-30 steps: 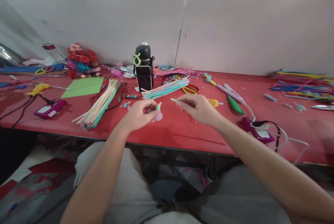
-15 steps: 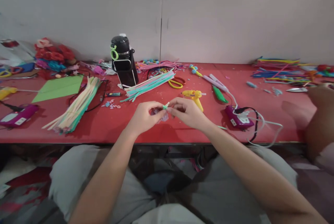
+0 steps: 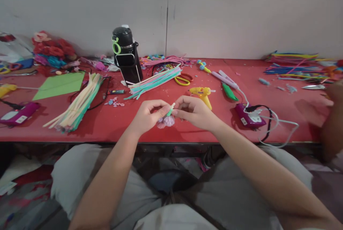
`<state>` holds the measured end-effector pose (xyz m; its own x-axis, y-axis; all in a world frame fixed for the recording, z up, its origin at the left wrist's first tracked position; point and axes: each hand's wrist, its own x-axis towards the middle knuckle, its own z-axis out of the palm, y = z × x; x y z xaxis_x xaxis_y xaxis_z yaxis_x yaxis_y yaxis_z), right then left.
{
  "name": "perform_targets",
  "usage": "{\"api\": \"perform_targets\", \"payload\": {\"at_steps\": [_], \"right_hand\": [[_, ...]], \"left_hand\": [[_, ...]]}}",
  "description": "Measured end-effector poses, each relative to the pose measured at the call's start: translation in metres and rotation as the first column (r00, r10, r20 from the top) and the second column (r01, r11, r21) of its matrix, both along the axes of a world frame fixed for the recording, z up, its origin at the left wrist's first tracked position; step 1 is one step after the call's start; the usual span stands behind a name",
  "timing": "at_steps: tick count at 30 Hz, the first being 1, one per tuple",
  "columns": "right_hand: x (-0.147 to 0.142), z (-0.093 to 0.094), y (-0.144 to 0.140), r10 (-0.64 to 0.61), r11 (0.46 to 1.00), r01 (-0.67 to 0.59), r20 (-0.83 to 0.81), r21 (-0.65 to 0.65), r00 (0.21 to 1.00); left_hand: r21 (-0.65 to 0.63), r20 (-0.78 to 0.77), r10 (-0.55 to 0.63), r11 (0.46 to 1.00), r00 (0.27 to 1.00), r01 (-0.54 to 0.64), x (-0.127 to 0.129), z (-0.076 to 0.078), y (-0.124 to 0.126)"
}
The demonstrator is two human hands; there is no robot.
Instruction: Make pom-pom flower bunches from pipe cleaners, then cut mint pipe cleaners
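Note:
Between my hands, just above the red table's front part, is a small pipe-cleaner flower (image 3: 168, 121) with fluffy lilac petals hanging down, a green wrap (image 3: 169, 112) and a cream stem end pointing up. My left hand (image 3: 150, 115) pinches it from the left, thumb and fingers closed at the green wrap. From the right, my right hand (image 3: 194, 111) pinches at the same green wrap; its fingertips partly hide what they grip. Right behind my right hand lies a yellow glue gun (image 3: 203, 95). Pastel pipe cleaners (image 3: 157, 81) lie in a bundle beyond both hands.
A black bottle (image 3: 127, 58) stands at the back. Another pipe-cleaner bundle (image 3: 77, 104) and a green sheet (image 3: 60, 85) lie left. Rightward are a lilac hair straightener (image 3: 226, 80), a purple power box (image 3: 249, 116) with loose cables, and another person's arm (image 3: 333, 122).
The flower has turned or dropped slightly, so more lilac petals show below my fingers. My hands stay together. The camera view has tilted a little, and the other person's hand has moved rightward.

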<state>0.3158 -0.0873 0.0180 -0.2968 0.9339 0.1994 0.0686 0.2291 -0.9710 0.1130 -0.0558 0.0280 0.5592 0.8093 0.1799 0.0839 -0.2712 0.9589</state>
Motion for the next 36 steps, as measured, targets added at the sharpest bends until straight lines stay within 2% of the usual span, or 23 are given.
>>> {"api": "perform_targets", "payload": {"at_steps": [2,6,12,17,21,24,29,36], "right_hand": [[0.002,0.000,0.000,0.022,1.000,-0.022,-0.017,0.019,1.000],[0.005,0.002,-0.001,0.100,0.995,-0.099,-0.027,0.025,0.995],[0.003,0.008,-0.007,0.178,0.984,-0.178,-0.011,0.002,0.984],[0.001,0.009,-0.012,0.202,0.977,-0.202,0.010,0.066,0.979],[-0.001,0.009,-0.011,0.176,0.967,-0.176,0.021,0.182,0.984],[-0.003,0.008,-0.009,0.130,0.967,-0.125,-0.007,0.221,0.992],[-0.007,0.005,-0.008,-0.021,0.987,0.027,-0.036,0.161,0.999],[-0.012,0.004,-0.009,-0.087,0.995,0.089,-0.029,0.044,0.996]], "left_hand": [[-0.137,0.072,-0.050,0.989,0.996,0.060,-0.001,-0.003,0.001],[-0.338,0.189,-0.134,0.921,0.973,0.193,-0.005,-0.007,0.004],[-0.448,0.253,-0.185,0.847,0.950,0.284,-0.002,-0.008,0.004],[-0.495,0.226,-0.250,0.803,0.941,0.332,0.001,-0.008,0.003],[-0.511,0.222,-0.193,0.812,0.956,0.282,0.000,-0.010,0.005],[-0.518,0.255,-0.113,0.823,0.960,0.234,0.000,-0.010,0.007],[-0.468,0.210,0.037,0.881,0.977,0.067,0.002,-0.008,0.009],[-0.373,0.182,0.065,0.928,0.981,0.008,0.002,-0.009,0.010]]}}
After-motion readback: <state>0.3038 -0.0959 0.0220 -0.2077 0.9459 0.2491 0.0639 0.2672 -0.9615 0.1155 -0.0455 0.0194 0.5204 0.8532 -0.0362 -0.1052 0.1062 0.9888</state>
